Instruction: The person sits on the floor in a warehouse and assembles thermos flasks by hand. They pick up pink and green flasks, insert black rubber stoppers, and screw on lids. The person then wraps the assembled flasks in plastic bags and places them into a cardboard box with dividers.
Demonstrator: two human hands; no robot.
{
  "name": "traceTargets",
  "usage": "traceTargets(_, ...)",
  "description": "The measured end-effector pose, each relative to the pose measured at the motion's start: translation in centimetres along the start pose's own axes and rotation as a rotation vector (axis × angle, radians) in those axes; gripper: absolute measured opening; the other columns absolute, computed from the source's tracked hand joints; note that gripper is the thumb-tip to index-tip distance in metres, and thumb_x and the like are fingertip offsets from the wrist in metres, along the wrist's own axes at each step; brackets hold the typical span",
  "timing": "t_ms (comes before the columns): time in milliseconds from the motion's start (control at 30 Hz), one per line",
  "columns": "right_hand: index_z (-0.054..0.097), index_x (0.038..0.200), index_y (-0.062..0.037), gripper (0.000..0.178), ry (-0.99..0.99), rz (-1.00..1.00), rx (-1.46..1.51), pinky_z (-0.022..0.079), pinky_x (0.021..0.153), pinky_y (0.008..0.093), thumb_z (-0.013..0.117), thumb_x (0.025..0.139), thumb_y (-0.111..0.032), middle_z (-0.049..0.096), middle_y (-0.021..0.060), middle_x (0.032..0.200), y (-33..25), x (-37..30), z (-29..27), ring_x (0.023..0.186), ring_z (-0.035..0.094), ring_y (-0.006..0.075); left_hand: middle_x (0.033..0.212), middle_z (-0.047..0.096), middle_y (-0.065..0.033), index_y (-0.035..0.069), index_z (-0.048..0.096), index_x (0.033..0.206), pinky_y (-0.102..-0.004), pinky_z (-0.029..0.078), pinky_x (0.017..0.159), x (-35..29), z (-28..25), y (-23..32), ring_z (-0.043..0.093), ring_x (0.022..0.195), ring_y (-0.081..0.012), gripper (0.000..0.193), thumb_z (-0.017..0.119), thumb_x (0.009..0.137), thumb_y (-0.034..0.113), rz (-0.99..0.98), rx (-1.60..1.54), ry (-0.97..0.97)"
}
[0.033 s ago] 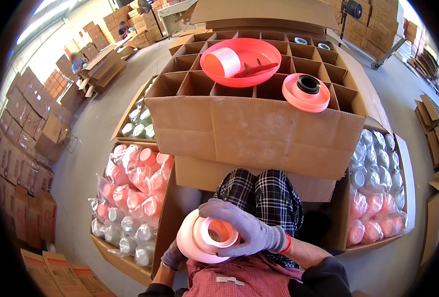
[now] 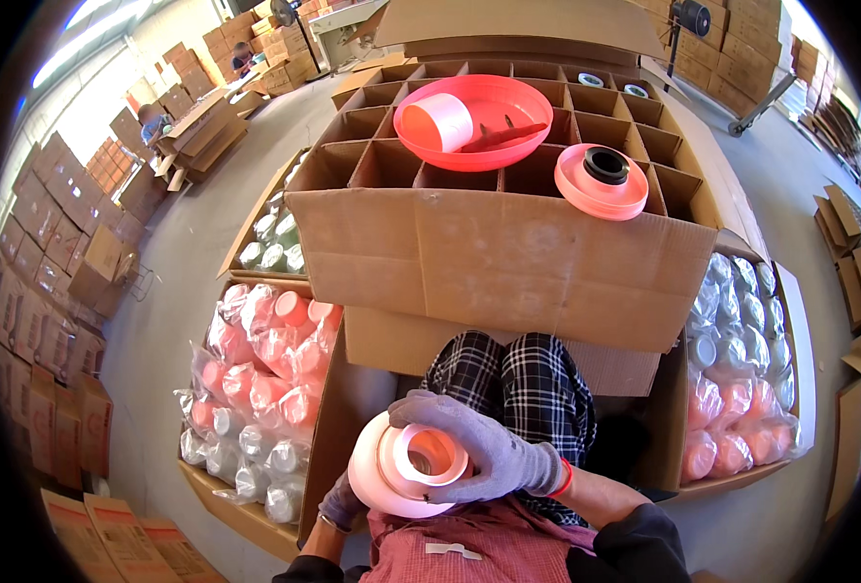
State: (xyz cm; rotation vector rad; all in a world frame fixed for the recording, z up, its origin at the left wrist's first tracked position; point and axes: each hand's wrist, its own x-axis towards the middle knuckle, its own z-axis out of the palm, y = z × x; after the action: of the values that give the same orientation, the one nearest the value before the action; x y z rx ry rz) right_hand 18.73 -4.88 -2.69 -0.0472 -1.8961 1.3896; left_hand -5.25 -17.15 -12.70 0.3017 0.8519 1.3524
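Note:
A pink, wide-bodied plastic container [image 2: 377, 464] with an open neck sits in my gloved hands above my lap, its mouth tilted up. Across its top and right side curves my right hand [image 2: 484, 442], fingers around the neck and rim. At its lower left my left hand [image 2: 341, 502] grips the body, most of its fingers hidden beneath. Ahead, on a divided carton [image 2: 499, 257], rests a pink bowl [image 2: 421, 155] with a pink cup [image 2: 437, 121] and a reddish slim tool [image 2: 503, 138] inside. Beside the bowl lies a pink lid-like part [image 2: 596, 199] with a black ring [image 2: 605, 166].
On the left stands a box of bagged pink and clear-grey bottles [image 2: 265, 379]; behind it a box holds greenish ones [image 2: 275, 243]. A box of bagged grey and pink bottles [image 2: 739, 379] is at the right. Stacked cartons [image 2: 51, 214] line the left, where other people work far off.

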Motion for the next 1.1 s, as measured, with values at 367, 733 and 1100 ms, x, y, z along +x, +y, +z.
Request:
traceTargets(367,0.037,0.143,0.0030,0.086,-0.072,0.010,-0.032,0.039,0.108,0.0414,0.082,0.078,-0.029,0.049,0.0202,0.135,-1.1,1.9,-0.5,0.126,0.049,0.0343,0.135,0.055,-0.0136,0.000,0.050,0.135,-0.0363,0.045,0.103,1.0,0.8,-1.1,0.054,0.123,-0.0242,0.067,0.076,0.081,0.030,0.080,-0.041,0.036)
traceTargets(733,0.036,0.145,0.0032,0.076,0.299,-0.049,-0.376,0.036,0.109,0.0460,0.073,0.086,-0.028,0.043,0.0232,0.139,-2.0,-1.0,-2.0,0.130,0.042,0.0395,0.132,0.057,-0.0143,0.000,0.055,0.131,-0.0368,0.046,0.101,2.6,2.3,5.1,0.056,0.121,-0.0255,0.063,0.078,0.078,0.026,0.424,0.427,0.150)
traceTargets(1100,0.067,0.095,-0.0062,0.020,-0.291,0.612,-0.985,0.045,0.098,0.0427,0.063,0.083,-0.021,0.064,0.0117,0.099,-2.1,-8.8,-5.2,0.106,0.059,0.0295,0.124,0.058,-0.0132,0.006,0.060,0.126,-0.0373,0.047,0.099,9.1,20.0,8.8,0.057,0.116,-0.0314,0.058,0.080,0.075,0.026,0.384,1.763,-1.135)
